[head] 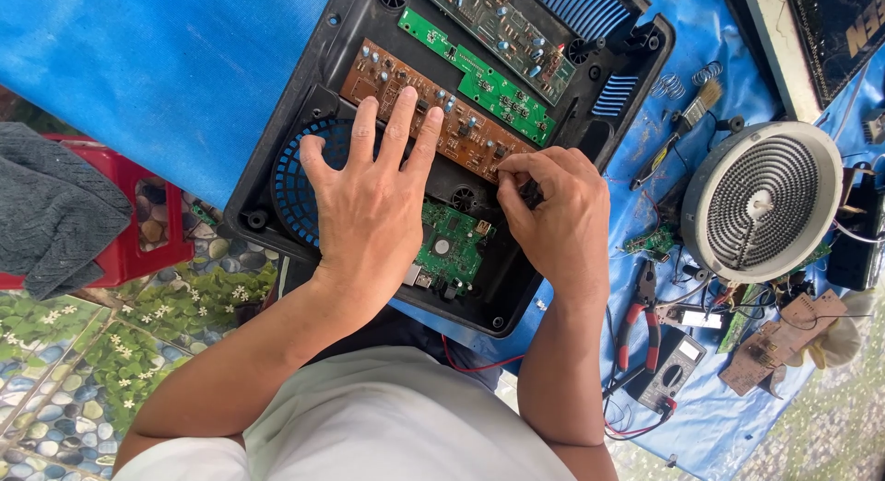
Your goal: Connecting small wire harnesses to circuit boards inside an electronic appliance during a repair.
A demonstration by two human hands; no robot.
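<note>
Your left hand [369, 200] lies flat with fingers spread on the brown circuit board [433, 108], which sits inside the open black case [304, 103]. Your right hand [553, 214] pinches its lower edge. The board looks thin, light and easy to crack, so hold it by its edges.

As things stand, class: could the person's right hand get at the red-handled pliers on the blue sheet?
Probably yes. The right hand is pinching at the brown circuit board, and the red-handled pliers lie uncovered on the blue sheet just beside that forearm.
</note>
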